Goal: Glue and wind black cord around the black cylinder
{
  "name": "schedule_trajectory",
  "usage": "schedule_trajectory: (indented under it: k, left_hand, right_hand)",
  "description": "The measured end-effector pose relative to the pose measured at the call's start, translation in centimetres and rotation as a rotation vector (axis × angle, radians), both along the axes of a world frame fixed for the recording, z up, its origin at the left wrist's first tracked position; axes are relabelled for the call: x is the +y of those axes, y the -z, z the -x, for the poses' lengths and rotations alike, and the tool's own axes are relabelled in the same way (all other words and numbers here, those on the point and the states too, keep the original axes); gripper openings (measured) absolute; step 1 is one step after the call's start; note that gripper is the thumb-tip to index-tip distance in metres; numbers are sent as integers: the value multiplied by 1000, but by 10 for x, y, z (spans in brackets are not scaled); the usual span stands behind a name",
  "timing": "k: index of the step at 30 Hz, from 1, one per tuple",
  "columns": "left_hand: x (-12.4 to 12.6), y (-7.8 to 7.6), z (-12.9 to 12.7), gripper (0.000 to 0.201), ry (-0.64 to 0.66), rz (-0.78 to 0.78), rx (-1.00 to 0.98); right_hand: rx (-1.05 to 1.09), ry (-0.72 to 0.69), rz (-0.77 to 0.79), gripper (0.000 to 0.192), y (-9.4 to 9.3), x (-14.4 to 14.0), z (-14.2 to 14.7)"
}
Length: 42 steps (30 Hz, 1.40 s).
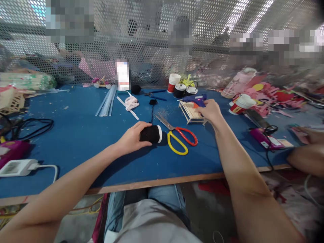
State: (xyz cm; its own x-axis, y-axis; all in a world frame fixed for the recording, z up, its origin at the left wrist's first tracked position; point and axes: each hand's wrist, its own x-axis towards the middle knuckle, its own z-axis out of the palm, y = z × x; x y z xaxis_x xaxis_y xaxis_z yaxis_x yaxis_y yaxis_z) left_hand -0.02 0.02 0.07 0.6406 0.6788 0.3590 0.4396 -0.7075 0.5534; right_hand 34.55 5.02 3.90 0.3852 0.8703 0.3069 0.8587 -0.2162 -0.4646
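My left hand (133, 136) is closed around a cup wrapped in black yarn (149, 134), which lies on its side with its white rim facing right. From it a black strand runs up to a small ball of black yarn (153, 102). My right hand (211, 111) is closed on a blue glue gun (193, 98), its nozzle pointing left over a small wooden stick rack (191, 113). Part of the gun's handle is hidden by my fingers. Between my hands lie scissors (172, 128) with one red and one yellow handle, blades slightly apart.
Clear glue sticks (106, 103), white ribbon (130, 103), pliers (157, 95), a lit phone (123, 76) and paper cups (174, 82) stand toward the mesh screen. A white power strip (19, 167) sits at left. At right are stacked cups (243, 103), pink scraps and another person's arm (307, 160).
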Motion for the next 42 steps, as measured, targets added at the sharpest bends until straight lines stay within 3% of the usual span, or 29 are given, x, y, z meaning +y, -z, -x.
schedule_trajectory:
  k: [2, 5, 9, 13, 16, 21, 36, 42]
  left_hand:
    - [1, -1, 1, 57, -3, 6, -18]
    - [2, -3, 2, 56, -26, 20, -27]
    - [4, -4, 3, 57, -57, 52, -22]
    - [6, -2, 5, 57, -45, 83, -25]
    - [9, 1, 7, 57, -53, 117, -44]
    - [13, 5, 8, 58, -52, 139, -68]
    - [14, 5, 8, 60, -60, 165, -35]
    - [15, 6, 9, 61, -68, 159, -29]
  right_hand:
    - [288, -63, -71, 21, -6, -8, 10]
    - [611, -272, -23, 11, -16, -24, 33]
    - [607, -523, 44, 17, -21, -47, 65]
    - [595, -646, 127, 19, -15, -64, 82]
    - [503, -647, 215, 21, -15, -75, 84]
    - [310, -645, 235, 21, -19, -89, 83]
    - [100, -565, 271, 32, -15, -99, 87]
    - [88, -609, 256, 25, -16, -101, 86]
